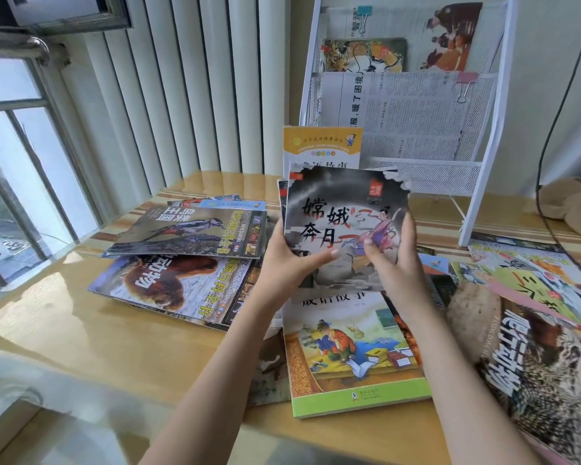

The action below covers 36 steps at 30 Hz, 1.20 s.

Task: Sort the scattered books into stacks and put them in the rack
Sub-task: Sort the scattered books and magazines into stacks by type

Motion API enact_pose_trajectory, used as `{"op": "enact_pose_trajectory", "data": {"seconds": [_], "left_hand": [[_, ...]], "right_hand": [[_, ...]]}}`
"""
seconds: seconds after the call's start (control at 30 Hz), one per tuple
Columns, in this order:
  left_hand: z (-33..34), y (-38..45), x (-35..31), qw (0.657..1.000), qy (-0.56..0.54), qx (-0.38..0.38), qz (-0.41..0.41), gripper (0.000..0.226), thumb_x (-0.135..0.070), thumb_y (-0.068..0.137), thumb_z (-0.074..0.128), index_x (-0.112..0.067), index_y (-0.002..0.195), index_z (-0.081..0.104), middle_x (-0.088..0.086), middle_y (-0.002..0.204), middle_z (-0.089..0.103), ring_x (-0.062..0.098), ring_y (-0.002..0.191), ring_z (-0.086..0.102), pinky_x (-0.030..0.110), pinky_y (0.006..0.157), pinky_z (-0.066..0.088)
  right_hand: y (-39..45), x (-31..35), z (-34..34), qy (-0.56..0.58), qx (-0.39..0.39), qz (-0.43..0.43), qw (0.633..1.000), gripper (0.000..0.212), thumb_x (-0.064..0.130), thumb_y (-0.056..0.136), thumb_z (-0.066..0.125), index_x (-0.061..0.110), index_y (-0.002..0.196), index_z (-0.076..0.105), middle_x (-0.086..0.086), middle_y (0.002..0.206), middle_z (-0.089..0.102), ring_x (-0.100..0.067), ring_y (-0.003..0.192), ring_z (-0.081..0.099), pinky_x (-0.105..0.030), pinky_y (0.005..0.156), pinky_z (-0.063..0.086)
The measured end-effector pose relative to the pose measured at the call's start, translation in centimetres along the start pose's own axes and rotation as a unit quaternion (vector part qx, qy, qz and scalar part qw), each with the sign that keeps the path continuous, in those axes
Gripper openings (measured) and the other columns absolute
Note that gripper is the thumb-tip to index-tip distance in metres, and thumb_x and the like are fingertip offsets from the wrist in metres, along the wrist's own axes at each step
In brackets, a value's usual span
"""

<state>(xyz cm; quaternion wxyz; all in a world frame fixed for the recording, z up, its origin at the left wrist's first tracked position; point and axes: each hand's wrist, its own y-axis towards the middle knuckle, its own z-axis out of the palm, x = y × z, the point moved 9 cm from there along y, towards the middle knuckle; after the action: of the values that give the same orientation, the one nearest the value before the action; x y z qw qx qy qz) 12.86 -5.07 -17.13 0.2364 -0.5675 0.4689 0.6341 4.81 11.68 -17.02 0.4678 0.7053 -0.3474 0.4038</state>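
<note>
Above the middle of the glossy yellow wooden table [91, 333], both hands hold a small sheaf of thin books upright, its front cover a grey ink-wash picture book with a flying figure in purple [346, 226]. The left hand [291, 260] grips the sheaf's left edge, thumb curled across the cover; the right hand [394, 263] grips the right edge, thumb on the cover, fingers wrapped behind. A yellow-topped storybook [322, 146] stands taller at the back of the sheaf.

Behind the sheaf and to its right stands the white wire-mesh rack [477, 156], its pockets holding clipped newspaper sheets [403, 112] and a dragon-pictured booklet [364, 55]; the lowest mesh pocket's front edge is just beyond the sheaf's upper right corner.

Left of the sheaf lies a loose pile: a woodpecker-cover magazine [188, 233] over a brown-animal encyclopedia [168, 286]. Directly beneath the hands lies a green-edged storybook with a reading scholar [353, 350]. Right of it, a speckled-bird magazine [530, 364] and overlapping bright picture books [530, 273] spread to the table's right edge.

Bare tabletop lies left of the pile, toward the window [17, 182].
</note>
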Motion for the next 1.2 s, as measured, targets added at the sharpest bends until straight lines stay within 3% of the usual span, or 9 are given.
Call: {"op": "enact_pose_trajectory", "data": {"seconds": [0.2,0.3,0.4,0.47,0.53,0.67,0.8,1.0,1.2], "left_hand": [[1.7,-1.2,0.6,0.983,-0.073,0.076,-0.153,0.009,-0.029,0.092,0.057,-0.021,0.089,0.058,0.003,0.075,0.072,0.009,0.081,0.067,0.035,0.085,0.055],[1.7,-1.2,2.7,0.958,-0.141,0.078,-0.237,0.038,-0.048,0.091,0.051,-0.014,0.102,0.065,0.002,0.084,0.075,0.009,0.069,0.070,0.022,0.061,0.052],[0.5,-0.7,3.1,0.966,-0.137,-0.030,-0.217,0.023,-0.030,0.096,0.053,-0.009,0.089,0.059,-0.003,0.057,0.065,0.003,0.034,0.053,0.014,0.034,0.038],[0.4,-0.6,3.3,0.964,-0.157,-0.062,-0.206,0.013,-0.019,0.097,0.051,-0.006,0.100,0.055,0.002,0.069,0.064,0.003,0.037,0.058,0.014,0.035,0.042],[0.4,-0.5,3.5,0.964,-0.164,-0.071,-0.198,0.014,-0.016,0.098,0.051,-0.007,0.108,0.052,0.006,0.078,0.064,0.005,0.045,0.064,0.018,0.039,0.049],[0.1,-0.2,3.9,0.965,-0.156,-0.079,-0.196,0.018,-0.014,0.096,0.054,-0.007,0.112,0.047,0.007,0.082,0.063,0.005,0.046,0.064,0.019,0.040,0.050],[0.5,-0.3,3.7,0.970,-0.143,-0.053,-0.188,0.021,-0.015,0.094,0.057,-0.008,0.111,0.047,0.005,0.081,0.061,0.006,0.049,0.063,0.017,0.040,0.048],[0.8,-0.4,3.4,0.974,-0.146,-0.013,-0.175,0.018,-0.014,0.095,0.056,-0.008,0.110,0.048,0.004,0.082,0.063,0.005,0.053,0.066,0.019,0.045,0.051],[2.5,0.5,1.5,0.977,-0.185,0.042,-0.100,0.025,-0.016,0.096,0.052,-0.021,0.121,0.048,0.002,0.097,0.069,0.011,0.077,0.070,0.026,0.061,0.058]], "right_hand": [[-0.7,0.6,-1.3,-0.067,-0.067,-0.009,0.995,0.083,0.030,0.088,0.064,0.028,0.151,0.009,0.018,0.143,0.026,0.010,0.103,0.041,-0.012,0.073,0.040],[-0.6,-0.7,-1.5,-0.051,-0.084,0.039,0.994,0.070,0.032,0.089,0.062,0.022,0.148,0.023,-0.003,0.143,0.043,-0.009,0.121,0.048,-0.022,0.090,0.039],[-0.8,-1.2,-1.6,-0.104,-0.042,0.055,0.992,0.047,0.027,0.098,0.047,0.011,0.142,0.039,-0.006,0.138,0.051,-0.019,0.125,0.050,-0.029,0.101,0.040],[-1.6,-1.0,-2.3,-0.147,-0.009,0.066,0.987,0.049,0.030,0.101,0.038,0.011,0.146,0.033,-0.009,0.140,0.048,-0.020,0.124,0.049,-0.028,0.101,0.038],[-2.7,-1.4,-3.9,-0.243,0.008,0.088,0.966,0.056,0.037,0.101,0.034,0.013,0.150,0.021,-0.007,0.154,0.028,-0.020,0.138,0.032,-0.031,0.110,0.026],[-6.8,-4.3,-8.7,-0.506,0.019,0.246,0.826,0.079,0.059,0.093,0.030,0.018,0.151,-0.002,-0.010,0.159,-0.008,-0.039,0.143,-0.010,-0.071,0.103,-0.007],[-8.1,-6.3,-8.9,-0.512,0.037,0.272,0.814,0.078,0.066,0.091,0.014,0.021,0.151,-0.008,-0.003,0.157,-0.018,-0.039,0.141,-0.019,-0.073,0.101,-0.010],[-5.9,-5.7,-6.7,-0.497,0.145,0.126,0.846,0.062,0.061,0.094,0.014,0.035,0.150,0.010,0.016,0.157,-0.001,-0.018,0.146,-0.004,-0.055,0.115,-0.006],[-2.4,-2.3,-7.6,-0.057,0.075,0.183,0.979,0.059,0.057,0.094,0.028,0.025,0.143,0.038,0.017,0.140,0.038,-0.004,0.131,0.032,-0.024,0.102,0.022]]}}
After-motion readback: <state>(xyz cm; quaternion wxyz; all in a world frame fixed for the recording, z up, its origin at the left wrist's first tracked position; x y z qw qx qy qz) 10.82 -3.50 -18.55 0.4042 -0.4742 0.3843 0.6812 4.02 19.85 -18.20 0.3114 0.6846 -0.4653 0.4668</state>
